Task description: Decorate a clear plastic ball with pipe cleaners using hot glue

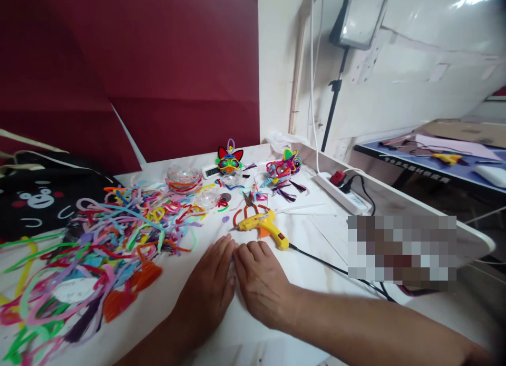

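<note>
My left hand and my right hand meet side by side on the white table. On both, the fingers are closed and curve down toward the tabletop. Between them shows a tiny bit of purple; what they grip is mostly hidden. Just beyond my fingertips lies a yellow hot glue gun, its nozzle pointing left and its black cord running right. Behind it are pliers with orange handles. A big tangled heap of coloured pipe cleaners spreads to the left of my left hand.
At the back stand two colourful pipe-cleaner figures, one upright and one on the right. Clear plastic bowls sit near a small digital clock. A power strip lies along the raised right edge. A black bag is far left.
</note>
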`<act>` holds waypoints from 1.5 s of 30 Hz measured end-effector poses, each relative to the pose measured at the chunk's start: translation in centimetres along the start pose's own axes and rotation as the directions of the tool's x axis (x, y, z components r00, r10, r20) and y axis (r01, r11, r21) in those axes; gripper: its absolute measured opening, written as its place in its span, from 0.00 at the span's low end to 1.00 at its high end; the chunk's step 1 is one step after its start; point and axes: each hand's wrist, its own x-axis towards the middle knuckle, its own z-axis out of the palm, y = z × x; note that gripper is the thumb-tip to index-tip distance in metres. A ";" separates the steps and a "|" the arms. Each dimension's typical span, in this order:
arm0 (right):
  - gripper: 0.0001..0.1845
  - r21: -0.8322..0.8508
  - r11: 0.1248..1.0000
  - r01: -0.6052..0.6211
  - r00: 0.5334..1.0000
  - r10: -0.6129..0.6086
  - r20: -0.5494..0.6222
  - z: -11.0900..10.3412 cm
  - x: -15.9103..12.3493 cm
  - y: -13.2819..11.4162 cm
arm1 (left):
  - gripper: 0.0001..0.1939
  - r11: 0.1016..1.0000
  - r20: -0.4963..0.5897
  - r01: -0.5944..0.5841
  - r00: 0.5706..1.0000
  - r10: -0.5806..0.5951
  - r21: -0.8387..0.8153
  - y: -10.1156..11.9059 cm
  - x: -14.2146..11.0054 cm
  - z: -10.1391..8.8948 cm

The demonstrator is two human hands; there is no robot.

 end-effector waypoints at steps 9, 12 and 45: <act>0.20 -0.058 0.998 0.002 0.999 -0.004 -0.033 0.4 0.1 -0.3 | 0.36 1.000 0.006 -0.012 1.000 0.012 -0.020 0.3 -0.1 0.1; 0.20 -0.058 0.998 -0.002 0.999 0.000 -0.044 0.5 0.0 -0.4 | 0.34 1.000 0.003 -0.003 1.000 0.003 -0.019 0.2 -0.3 0.5; 0.18 0.205 0.965 -0.162 0.986 0.165 0.004 -1.2 -0.3 2.0 | 0.33 0.969 0.012 0.116 0.993 -0.117 -0.216 0.2 -0.9 1.3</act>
